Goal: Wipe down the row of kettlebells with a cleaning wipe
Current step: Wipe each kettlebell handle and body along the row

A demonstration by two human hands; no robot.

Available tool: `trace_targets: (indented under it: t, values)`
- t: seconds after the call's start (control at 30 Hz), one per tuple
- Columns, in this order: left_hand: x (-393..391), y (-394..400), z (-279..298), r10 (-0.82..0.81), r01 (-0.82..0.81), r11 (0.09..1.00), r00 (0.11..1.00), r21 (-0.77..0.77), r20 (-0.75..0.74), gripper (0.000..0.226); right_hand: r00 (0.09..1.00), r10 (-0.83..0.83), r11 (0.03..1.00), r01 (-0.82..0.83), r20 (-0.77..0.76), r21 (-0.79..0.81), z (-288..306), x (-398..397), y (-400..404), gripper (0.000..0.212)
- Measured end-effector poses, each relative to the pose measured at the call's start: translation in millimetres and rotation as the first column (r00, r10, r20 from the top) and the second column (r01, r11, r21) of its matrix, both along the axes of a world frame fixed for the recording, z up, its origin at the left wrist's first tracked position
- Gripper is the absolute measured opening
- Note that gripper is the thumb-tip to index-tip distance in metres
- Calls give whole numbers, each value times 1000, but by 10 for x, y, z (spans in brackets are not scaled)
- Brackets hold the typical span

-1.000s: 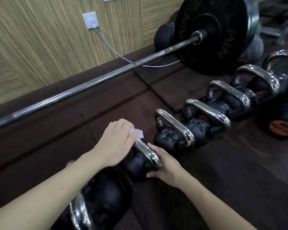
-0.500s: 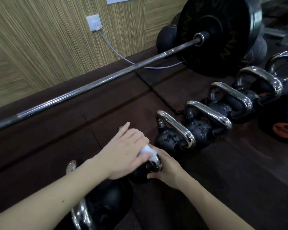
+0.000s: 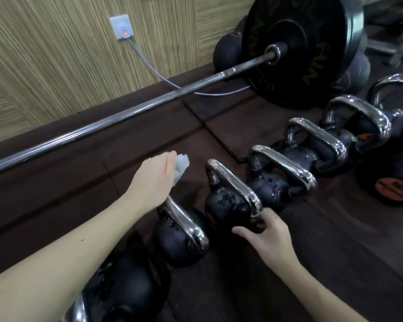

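A row of black kettlebells with chrome handles runs from bottom left to upper right on the dark floor mat. My left hand (image 3: 153, 182) hovers above the far end of the second kettlebell's (image 3: 179, 240) handle, pinching a crumpled white wipe (image 3: 180, 167) that sticks out past the fingertips. My right hand (image 3: 265, 235) is at the near side of the third kettlebell (image 3: 226, 203), fingers spread and touching its body just under the handle end. My left forearm partly hides the nearest kettlebell (image 3: 126, 289). Further kettlebells (image 3: 272, 189) continue to the right.
A long steel barbell (image 3: 126, 115) with a large black plate (image 3: 296, 49) lies across the floor behind the row. A wall socket (image 3: 122, 27) with a grey cable sits on the wood-grain wall. A larger orange-marked kettlebell (image 3: 391, 182) stands at the right.
My left hand has lifted off the second kettlebell's handle with the wipe and moved up and away. My right hand has shifted from the second kettlebell to the third.
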State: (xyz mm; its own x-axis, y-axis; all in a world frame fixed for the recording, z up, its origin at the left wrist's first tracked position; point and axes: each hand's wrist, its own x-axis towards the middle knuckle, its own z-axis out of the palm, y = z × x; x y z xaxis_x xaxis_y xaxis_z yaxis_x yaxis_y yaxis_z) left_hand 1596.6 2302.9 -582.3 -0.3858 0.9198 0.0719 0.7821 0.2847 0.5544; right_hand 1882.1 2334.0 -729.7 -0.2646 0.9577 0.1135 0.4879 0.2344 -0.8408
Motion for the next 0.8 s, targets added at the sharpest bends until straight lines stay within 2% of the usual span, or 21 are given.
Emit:
trace_targets:
  t: [0.1, 0.17, 0.23, 0.27, 0.33, 0.37, 0.43, 0.47, 0.53, 0.57, 0.6, 0.67, 0.7, 0.77, 0.8]
  values:
    - [214, 299, 47, 60, -65, 993, 997, 95, 56, 44, 994, 73, 996, -77, -76, -46, 19, 14, 167, 66]
    - [369, 482, 50, 7, -23, 992, 991, 124, 132, 43, 986, 147, 987, -152, -80, -60, -19, -5, 259, 77]
    - [538, 543, 3, -211, 202, 975, 972, 92, 102, 42, 987, 154, 985, -157, -54, -65, -66, -31, 307, 76]
    - [622, 530, -37, -368, 366, 927, 930, 82, 8, 46, 989, 142, 988, -144, -36, -57, -100, -35, 323, 75]
    - [759, 476, -141, -605, 609, 792, 773, -41, -191, 53, 992, 125, 991, -124, 9, -41, -131, -35, 333, 76]
    - [809, 441, -170, -666, 659, 743, 712, -116, -221, 56, 992, 121, 992, -120, 28, -48, -122, -33, 335, 76]
    - [910, 423, -305, -725, 728, 664, 571, -171, -386, 51, 992, 115, 992, -113, 42, -59, -93, -27, 338, 74]
    - [1008, 380, -334, -738, 746, 627, 478, -224, -477, 41, 992, 119, 991, -117, 39, -59, -76, -27, 324, 67]
    - [1147, 339, -425, -756, 782, 536, 278, -318, -593, 26, 995, 93, 995, -92, 33, -25, -71, -37, 282, 40]
    - [1183, 348, -463, -763, 805, 501, 237, -318, -602, 24, 996, 82, 997, -82, 48, 10, -77, -35, 270, 26]
    - [1210, 365, -444, -787, 817, 471, 218, -333, -577, 22, 995, 79, 996, -81, 57, 40, -80, -33, 275, 23]
    - [1177, 468, -320, -815, 823, 467, 259, -324, -518, 17, 996, 75, 996, -77, 53, 42, -119, -30, 306, 32]
    - [1109, 536, -252, -807, 797, 527, 361, -294, -466, 19, 995, 87, 996, -87, 42, -6, -123, -34, 329, 44]
    - [921, 669, -149, -701, 673, 703, 599, -231, -386, 34, 993, 114, 992, -111, 37, -61, -140, -35, 370, 73]
    - [783, 727, -109, -647, 609, 759, 667, -230, -368, 36, 991, 131, 989, -129, 23, -75, -139, -34, 367, 82]
